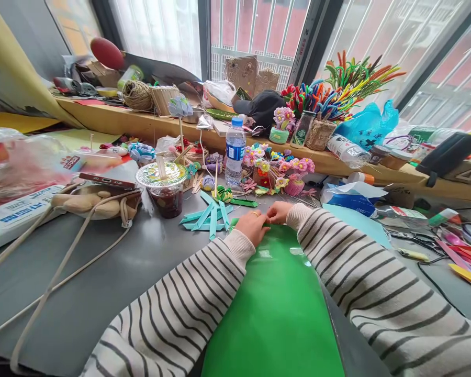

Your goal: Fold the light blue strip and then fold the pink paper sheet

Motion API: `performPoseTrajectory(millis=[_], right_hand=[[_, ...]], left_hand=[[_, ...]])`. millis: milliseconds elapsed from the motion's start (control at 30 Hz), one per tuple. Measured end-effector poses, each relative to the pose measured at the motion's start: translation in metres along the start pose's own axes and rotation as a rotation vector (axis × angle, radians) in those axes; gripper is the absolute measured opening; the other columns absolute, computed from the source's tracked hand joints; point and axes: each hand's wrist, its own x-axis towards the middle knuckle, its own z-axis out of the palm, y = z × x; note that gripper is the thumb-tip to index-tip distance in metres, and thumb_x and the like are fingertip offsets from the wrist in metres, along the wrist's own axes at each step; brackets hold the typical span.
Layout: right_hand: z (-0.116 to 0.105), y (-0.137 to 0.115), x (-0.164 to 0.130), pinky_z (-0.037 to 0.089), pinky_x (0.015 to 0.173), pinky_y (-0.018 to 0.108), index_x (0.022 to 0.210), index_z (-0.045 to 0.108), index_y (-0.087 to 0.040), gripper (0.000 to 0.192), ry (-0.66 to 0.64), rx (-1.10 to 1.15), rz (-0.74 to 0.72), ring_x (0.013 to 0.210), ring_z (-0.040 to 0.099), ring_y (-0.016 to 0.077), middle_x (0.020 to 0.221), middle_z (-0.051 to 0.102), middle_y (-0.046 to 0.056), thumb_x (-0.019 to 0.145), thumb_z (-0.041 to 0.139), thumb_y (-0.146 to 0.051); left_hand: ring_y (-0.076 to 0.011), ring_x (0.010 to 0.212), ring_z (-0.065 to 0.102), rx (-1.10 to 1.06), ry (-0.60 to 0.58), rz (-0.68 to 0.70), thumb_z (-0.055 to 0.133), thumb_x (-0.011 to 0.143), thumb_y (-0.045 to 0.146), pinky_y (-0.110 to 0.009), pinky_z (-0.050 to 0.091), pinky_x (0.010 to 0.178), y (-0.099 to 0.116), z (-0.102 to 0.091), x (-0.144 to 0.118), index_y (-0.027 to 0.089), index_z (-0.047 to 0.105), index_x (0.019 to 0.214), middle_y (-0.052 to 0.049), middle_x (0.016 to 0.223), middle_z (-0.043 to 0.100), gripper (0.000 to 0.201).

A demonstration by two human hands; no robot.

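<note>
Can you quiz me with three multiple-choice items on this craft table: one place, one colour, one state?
1. Where does the water bottle stand?
A. beyond the hands, by the small flowers
B. on the green sheet
C. on the phone

2. What colour is the sheet under the hands?
A. red
B. green
C. white

3. How are the left hand and right hand placed?
A. far apart
B. raised off the table
C. close together at the sheet's far edge

Answers: 1 A, the bottle stands upright next to the flowers. 2 B, the glossy sheet is plainly green. 3 C, the fingertips meet at the far edge.
</note>
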Motion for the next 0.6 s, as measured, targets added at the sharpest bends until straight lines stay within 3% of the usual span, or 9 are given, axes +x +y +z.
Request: performPoseTrajectory(millis=[267, 600], right_hand=[[-0.013, -0.002, 0.004, 0.032, 0.051, 0.017, 0.071, 0.067, -0.013, 0.018, 0.135, -0.135, -0.063, 0.055, 0.045, 0.0092, 0.053, 0.054, -0.002, 0.061, 0.057, -0.025], [-0.031, -0.004, 0.008, 0.034, 0.051, 0.018, 0.073, 0.066, -0.013, 0.023, 0.204, -0.175, -0.085, 0.059, 0.048, 0.0111, 0.061, 0.058, 0.001, 0.062, 0.058, -0.030]], left_hand=[[-0.0135, 0.071, 0.053, -0.155, 0.020, 0.018, 0.047, 0.074, 0.021, -0.024, 0.041, 0.066, -0.008, 0.007, 0.007, 0.016, 0.056, 0.075, -0.002, 0.074, 0.058, 0.010], [-0.0132, 0.071, 0.055, -0.198, 0.084, 0.052, 0.047, 0.073, 0.018, -0.024, 0.041, 0.066, -0.007, 0.006, 0.005, 0.017, 0.055, 0.074, -0.001, 0.075, 0.062, 0.009]])
